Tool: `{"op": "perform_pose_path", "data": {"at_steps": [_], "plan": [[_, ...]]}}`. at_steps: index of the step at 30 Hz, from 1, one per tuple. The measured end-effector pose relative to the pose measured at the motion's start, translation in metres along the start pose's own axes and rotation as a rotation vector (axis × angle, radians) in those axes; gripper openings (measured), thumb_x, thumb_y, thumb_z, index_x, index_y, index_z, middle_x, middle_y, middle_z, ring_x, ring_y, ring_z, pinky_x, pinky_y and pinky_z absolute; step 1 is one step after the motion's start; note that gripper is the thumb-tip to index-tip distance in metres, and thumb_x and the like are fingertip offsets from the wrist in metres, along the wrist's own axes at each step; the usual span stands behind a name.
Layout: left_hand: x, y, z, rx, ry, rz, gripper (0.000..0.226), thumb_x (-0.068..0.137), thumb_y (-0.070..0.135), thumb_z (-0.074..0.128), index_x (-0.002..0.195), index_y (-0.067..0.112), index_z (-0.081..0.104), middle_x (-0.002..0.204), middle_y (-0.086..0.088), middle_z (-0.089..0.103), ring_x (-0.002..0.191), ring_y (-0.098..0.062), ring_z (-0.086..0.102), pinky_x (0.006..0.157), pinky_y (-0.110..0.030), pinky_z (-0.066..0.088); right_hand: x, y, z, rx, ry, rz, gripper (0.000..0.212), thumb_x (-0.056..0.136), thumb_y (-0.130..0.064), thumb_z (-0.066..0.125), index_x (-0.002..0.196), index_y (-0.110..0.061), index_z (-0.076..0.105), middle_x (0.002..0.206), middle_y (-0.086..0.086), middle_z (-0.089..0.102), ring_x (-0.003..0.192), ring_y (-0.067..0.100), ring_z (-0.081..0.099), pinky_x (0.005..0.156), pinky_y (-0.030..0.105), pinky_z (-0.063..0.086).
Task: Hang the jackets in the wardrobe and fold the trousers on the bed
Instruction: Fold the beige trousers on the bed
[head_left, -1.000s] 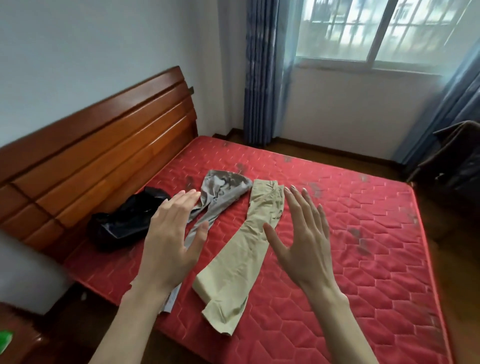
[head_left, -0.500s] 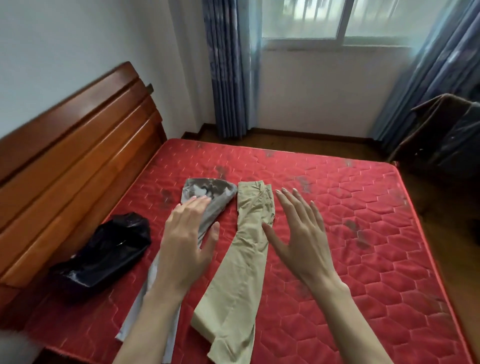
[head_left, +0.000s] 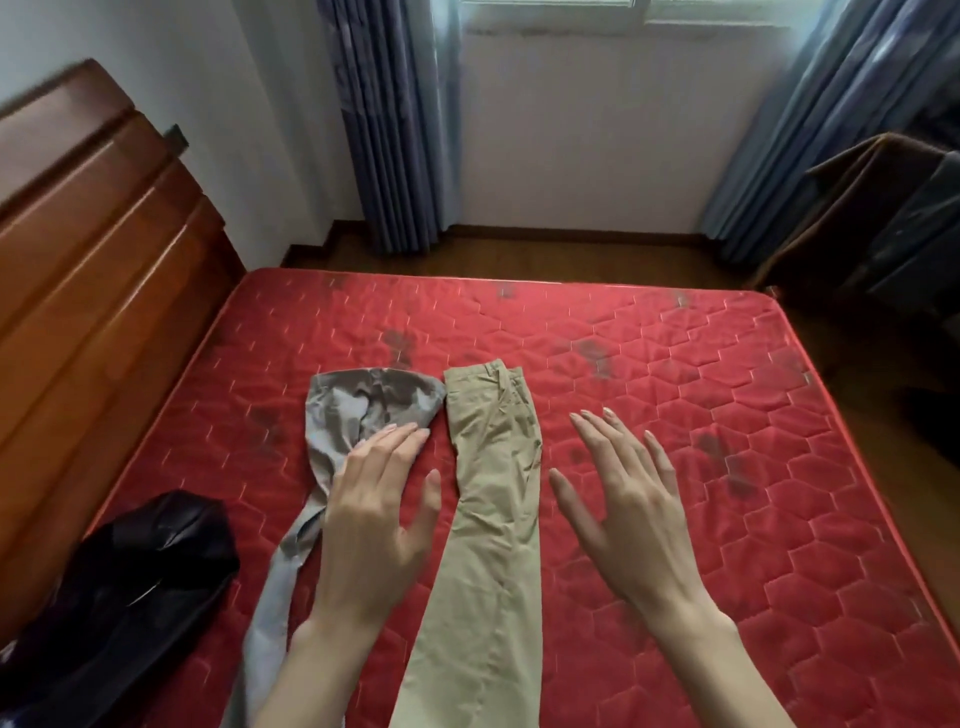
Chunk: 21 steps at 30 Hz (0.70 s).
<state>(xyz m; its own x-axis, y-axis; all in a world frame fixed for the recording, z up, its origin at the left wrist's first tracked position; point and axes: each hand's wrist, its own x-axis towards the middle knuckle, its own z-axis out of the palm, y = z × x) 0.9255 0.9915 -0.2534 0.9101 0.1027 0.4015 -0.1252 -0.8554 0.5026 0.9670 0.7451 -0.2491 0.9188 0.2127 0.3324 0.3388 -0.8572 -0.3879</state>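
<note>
khaki trousers (head_left: 488, 519): laid lengthwise on the bed (head_left: 675, 415), waistband toward 12 o'clock, legs running down toward 6 o'clock between my two hands; already doubled leg on leg, not yet folded short.
grey trousers (head_left: 358, 410): just beside the khaki pair at its 9 o'clock, waist end bunched and creased, leg trailing toward 7 o'clock.
my left grip (head_left: 374, 519): released, fingers straight, over the grey pair; whether it presses the cloth or hovers i cannot tell.
my right grip (head_left: 628, 504): released, fingers spread, grasping nothing, at 3 o'clock of the khaki pair, above bare mattress.
black garment (head_left: 124, 587): heaped at 8 o'clock by the headboard (head_left: 93, 270), likely a jacket to hang.
dark clothing (head_left: 883, 218): draped over something at 2 o'clock, off the bed.
risk: the two pairs touch near the waist, so dragging one could pull the other askew; folding the grey pair without smoothing the bunched top would set the creases.
</note>
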Motion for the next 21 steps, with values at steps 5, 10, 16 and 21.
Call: {"op": "perform_pose_path", "data": {"at_steps": [5,10,16,21], "plan": [[0.018,-0.036,0.075,0.005,-0.058,0.003,0.043,0.101,0.033,0.053,0.139,0.016,0.062,0.141,0.002,0.062,0.140,-0.017,0.050,0.116,-0.046,0.042,0.024,0.038,0.084,0.020,0.000,0.075,0.059,0.102,-0.051,0.048,0.153,-0.021,0.046,0.155,-0.005,0.050,0.153,0.008,0.031,0.127,0.045,0.023],[0.036,-0.086,0.166,0.107,-0.048,0.015,0.045,0.097,0.028,0.059,0.138,0.011,0.063,0.140,-0.003,0.063,0.137,-0.023,0.053,0.117,-0.047,0.041,0.044,0.091,0.168,0.047,-0.001,0.107,0.059,0.102,-0.050,0.048,0.153,-0.022,0.046,0.156,-0.008,0.048,0.153,0.006,0.031,0.127,0.043,0.023],[0.057,-0.144,0.276,0.167,-0.083,0.027,0.043,0.095,0.029,0.058,0.133,0.012,0.067,0.133,-0.004,0.067,0.128,-0.024,0.058,0.111,-0.035,0.036,0.054,0.152,0.267,0.087,-0.055,0.115,0.060,0.104,-0.048,0.044,0.159,-0.027,0.034,0.156,-0.014,0.042,0.153,0.003,0.027,0.126,0.034,0.021],[0.072,-0.178,0.360,0.242,-0.128,0.092,0.041,0.095,0.028,0.056,0.132,0.010,0.065,0.125,-0.006,0.068,0.122,-0.026,0.062,0.107,-0.040,0.041,0.053,0.187,0.342,0.108,-0.117,0.127,0.057,0.104,-0.039,0.047,0.158,-0.027,0.034,0.157,-0.011,0.045,0.150,0.004,0.033,0.121,0.032,0.031]]}}
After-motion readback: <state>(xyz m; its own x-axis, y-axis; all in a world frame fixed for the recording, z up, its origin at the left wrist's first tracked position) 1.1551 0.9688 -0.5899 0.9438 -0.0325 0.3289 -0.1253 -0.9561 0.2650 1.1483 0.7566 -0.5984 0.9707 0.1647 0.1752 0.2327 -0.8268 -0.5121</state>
